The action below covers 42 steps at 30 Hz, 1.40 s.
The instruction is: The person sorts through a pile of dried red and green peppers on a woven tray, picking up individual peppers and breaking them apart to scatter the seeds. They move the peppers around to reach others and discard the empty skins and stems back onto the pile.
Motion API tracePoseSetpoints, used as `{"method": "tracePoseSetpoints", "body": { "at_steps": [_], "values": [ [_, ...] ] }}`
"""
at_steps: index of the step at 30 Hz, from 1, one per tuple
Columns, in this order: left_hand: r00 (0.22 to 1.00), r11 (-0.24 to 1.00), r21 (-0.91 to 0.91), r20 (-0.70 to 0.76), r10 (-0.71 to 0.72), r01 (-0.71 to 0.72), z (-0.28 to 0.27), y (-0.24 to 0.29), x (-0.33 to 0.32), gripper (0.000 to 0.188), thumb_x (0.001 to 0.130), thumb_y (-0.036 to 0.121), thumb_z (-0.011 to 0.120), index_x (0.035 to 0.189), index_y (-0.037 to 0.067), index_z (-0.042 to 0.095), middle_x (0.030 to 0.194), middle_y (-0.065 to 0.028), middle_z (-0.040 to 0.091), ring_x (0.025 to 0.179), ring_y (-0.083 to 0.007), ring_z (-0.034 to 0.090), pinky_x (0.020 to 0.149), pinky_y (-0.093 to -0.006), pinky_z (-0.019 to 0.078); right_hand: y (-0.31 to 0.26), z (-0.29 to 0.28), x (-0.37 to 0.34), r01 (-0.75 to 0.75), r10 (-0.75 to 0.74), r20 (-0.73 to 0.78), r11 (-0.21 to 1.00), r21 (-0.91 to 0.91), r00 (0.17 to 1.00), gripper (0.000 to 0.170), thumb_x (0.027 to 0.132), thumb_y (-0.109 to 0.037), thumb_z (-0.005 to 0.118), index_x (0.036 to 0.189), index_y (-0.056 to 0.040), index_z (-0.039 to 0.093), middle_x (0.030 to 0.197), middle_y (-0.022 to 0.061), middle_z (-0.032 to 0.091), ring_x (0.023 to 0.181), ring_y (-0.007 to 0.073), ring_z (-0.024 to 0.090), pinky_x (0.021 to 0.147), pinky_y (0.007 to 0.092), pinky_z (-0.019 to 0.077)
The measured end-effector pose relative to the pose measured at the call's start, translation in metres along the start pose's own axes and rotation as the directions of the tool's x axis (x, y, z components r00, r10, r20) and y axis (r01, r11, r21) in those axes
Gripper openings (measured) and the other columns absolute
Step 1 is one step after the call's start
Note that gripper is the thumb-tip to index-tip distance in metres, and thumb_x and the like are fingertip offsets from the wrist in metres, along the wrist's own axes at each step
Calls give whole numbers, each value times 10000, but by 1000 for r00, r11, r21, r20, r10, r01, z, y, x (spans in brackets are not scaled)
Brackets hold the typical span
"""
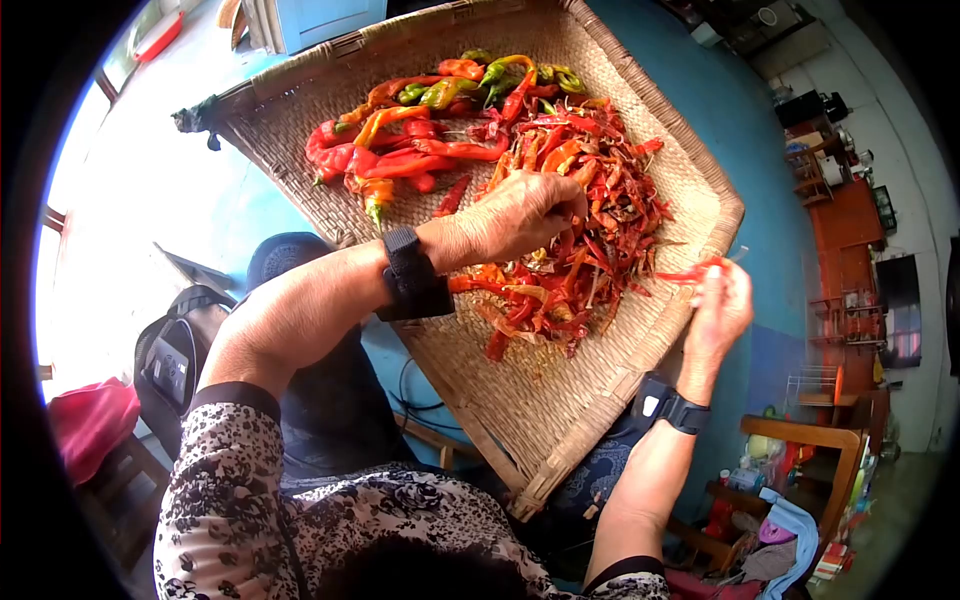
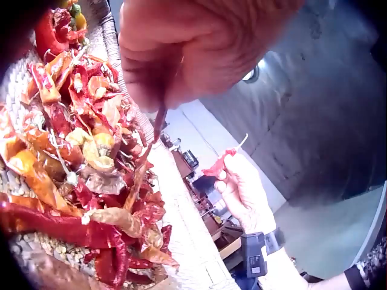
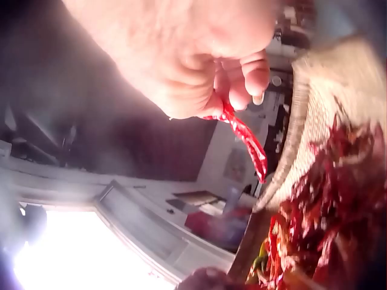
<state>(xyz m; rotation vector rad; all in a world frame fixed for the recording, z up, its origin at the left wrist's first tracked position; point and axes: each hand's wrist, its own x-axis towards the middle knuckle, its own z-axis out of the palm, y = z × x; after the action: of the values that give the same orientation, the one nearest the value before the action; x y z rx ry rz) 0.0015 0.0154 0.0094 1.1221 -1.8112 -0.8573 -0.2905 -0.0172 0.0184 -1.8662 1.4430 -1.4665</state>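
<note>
My left hand (image 1: pixel 520 215) is over the heap of dried red chili peppers (image 1: pixel 600 200), its fingers curled. In the left wrist view a thin, dark, shrivelled chili pepper (image 2: pixel 158 127) hangs from those fingers, its lower end overlapping the heap. Off to the right, past the basket's edge, my right hand (image 1: pixel 720 310) pinches a red chili pepper (image 1: pixel 688 274) between thumb and fingers. The right wrist view shows that pepper (image 3: pixel 247 138) wrinkled and glossy, its tip pointing down. A pale stem (image 2: pixel 242 142) sticks up from it in the left wrist view.
The woven basket (image 1: pixel 540 400) tilts across my lap, with a raised rim. Fresher red, orange and green peppers (image 1: pixel 400 160) lie in its far left part. A wooden chair (image 1: pixel 800 435) stands at the right, and a black bag (image 1: pixel 180 350) at the left.
</note>
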Motion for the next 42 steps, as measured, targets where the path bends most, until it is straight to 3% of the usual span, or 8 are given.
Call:
{"method": "tracePoseSetpoints", "body": {
  "at_steps": [7, 12, 19, 29, 31, 37, 39, 42],
  "values": [
    [997, 995, -80, -42, 60, -63, 6, -7, 7, 79, 881, 35, 586, 951, 5, 607, 849, -72, 659, 804, -155, 641, 731, -304, 523, 26, -68, 8, -38, -291, -281, 630, -776, 915, 182, 882, -110, 598, 1035, -13, 615, 963, 130, 626, 827, 246, 625, 725, 372, 506],
    [992, 986, -108, 6, 126, -125, 15, -3, 4, 92, 893, 70, 598, 967, 17, 616, 863, -62, 665, 815, -154, 643, 748, -293, 521, -1, -9, -10, 166, -142, 115, 957, -238, 983, 205, 895, -162, 619, 1038, -16, 643, 964, 89, 642, 862, 157, 601, 755, 293, 489],
    [988, 979, -146, 52, 148, -139, 20, -7, 3, 123, 900, 103, 601, 997, 28, 610, 865, -51, 649, 820, -143, 633, 727, -292, 520, -41, 61, -37, -98, 76, 660, 995, -3, 748, 223, 868, -189, 672, 949, 12, 619, 705, 56, 592, 621, 120, 551, 580, 269, 457],
    [982, 985, 102, 140, 125, -140, 43, -33, 3, 269, 841, 120, 566, 1105, 69, 585, 892, -185, 641, 854, -349, 633, 769, -414, 509, -7, 7, -8, 104, -75, 109, 950, -294, 991, 133, 934, -130, 566, 980, -12, 605, 705, 55, 629, 623, 119, 611, 572, 275, 491],
    [948, 960, 111, 223, 227, -256, 52, -45, 5, 273, 834, 118, 565, 1102, 73, 589, 857, -178, 636, 843, -343, 628, 771, -410, 501, 22, -26, 5, 313, -403, -21, 740, -595, 915, 147, 911, -129, 587, 991, -8, 612, 677, 82, 631, 585, 154, 614, 576, 315, 501],
    [945, 951, 221, 294, 145, -215, 46, -36, 4, 163, 852, 109, 568, 983, 23, 612, 874, -148, 640, 844, -319, 633, 754, -396, 511, 33, -61, 0, 5, -268, -114, 406, -914, 957, 206, 881, -170, 608, 1033, -33, 630, 881, 154, 650, 775, 300, 639, 692, 359, 509],
    [952, 958, 231, 290, 101, -172, 36, -21, 7, 171, 869, 87, 578, 1014, 3, 612, 933, -145, 646, 883, -296, 640, 763, -379, 519, 38, -42, 0, 70, -101, -38, 866, -495, 994, 212, 876, -155, 614, 1055, -44, 639, 918, 124, 666, 809, 245, 644, 741, 333, 511],
    [976, 976, 15, 7, 218, -218, 24, -9, 9, 87, 872, 29, 590, 944, -17, 604, 875, -91, 655, 796, -195, 665, 707, -318, 535, 4, 3, -13, 69, -4, 294, 975, -211, 956, 228, 873, -155, 639, 1055, -18, 639, 907, 73, 666, 803, 121, 608, 727, 256, 490]
  ]
}}
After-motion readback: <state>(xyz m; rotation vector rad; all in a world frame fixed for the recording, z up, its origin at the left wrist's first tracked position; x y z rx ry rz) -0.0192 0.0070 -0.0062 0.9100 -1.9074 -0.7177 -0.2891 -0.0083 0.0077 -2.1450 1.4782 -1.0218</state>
